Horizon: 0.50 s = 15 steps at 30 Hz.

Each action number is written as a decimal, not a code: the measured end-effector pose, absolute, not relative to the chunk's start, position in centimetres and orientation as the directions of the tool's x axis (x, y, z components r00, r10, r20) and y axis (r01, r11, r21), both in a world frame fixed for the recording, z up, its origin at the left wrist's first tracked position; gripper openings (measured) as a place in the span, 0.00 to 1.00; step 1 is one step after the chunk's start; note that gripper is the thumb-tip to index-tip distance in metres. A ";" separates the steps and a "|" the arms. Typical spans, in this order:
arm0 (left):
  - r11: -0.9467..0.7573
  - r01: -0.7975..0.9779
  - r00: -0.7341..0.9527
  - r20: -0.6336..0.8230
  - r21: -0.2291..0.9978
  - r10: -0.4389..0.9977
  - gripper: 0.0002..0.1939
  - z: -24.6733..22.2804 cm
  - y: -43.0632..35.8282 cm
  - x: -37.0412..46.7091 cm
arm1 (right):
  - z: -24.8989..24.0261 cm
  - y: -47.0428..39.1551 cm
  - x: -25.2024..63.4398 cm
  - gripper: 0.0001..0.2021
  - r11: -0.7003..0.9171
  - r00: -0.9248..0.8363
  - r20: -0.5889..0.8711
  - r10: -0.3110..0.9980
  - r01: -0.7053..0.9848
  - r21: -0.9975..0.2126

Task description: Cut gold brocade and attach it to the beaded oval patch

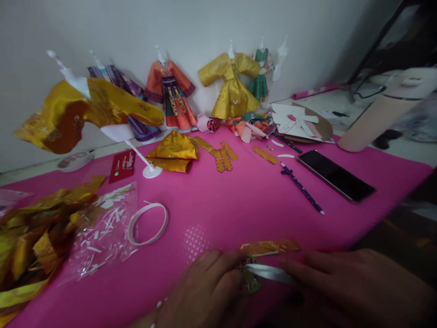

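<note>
My left hand [211, 287] is closed at the front edge of the pink mat, its fingers on a small green patterned piece [253, 281]. My right hand [358, 287] is closed round a pair of scissors [271, 272], their handles mostly hidden. The silver blades lie over the green piece, with the tips near my left fingertips. Just beyond them, a strip of orange-gold fabric [269, 246] lies flat on the mat. The near part of the picture is dark and slightly blurred.
Doll-size gowns [232, 86] on stands line the wall; a gold one [102, 102] leans left. Gold scraps [44, 241], a clear bag [102, 237] and a white tape ring [165, 223] lie left. A phone [336, 175], pencil [302, 187] and pale bottle [382, 109] are right.
</note>
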<state>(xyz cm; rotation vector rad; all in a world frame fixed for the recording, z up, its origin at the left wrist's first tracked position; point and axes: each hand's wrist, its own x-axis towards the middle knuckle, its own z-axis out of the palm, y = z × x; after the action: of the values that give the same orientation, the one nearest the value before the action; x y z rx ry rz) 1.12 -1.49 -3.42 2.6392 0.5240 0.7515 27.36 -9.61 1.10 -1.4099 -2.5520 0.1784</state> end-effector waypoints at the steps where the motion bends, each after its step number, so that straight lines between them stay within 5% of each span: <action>1: -0.873 0.247 0.792 0.432 0.421 0.432 0.03 -3.5 -1.5 1.1 | 1.0 -9.7 27.4 0.23 0.531 -0.511 0.145 0.847 0.821 -0.207; 15: -0.873 0.232 0.794 0.435 0.429 0.425 0.02 -3.3 -1.4 0.9 | 1.2 -9.5 27.4 0.22 0.537 -0.509 0.172 0.843 0.816 -0.213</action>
<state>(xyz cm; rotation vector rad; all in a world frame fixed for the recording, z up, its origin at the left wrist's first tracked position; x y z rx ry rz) 0.95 -1.44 -3.32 2.6275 0.4989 0.7570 27.38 -9.48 1.24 -1.3919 -2.5226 0.1516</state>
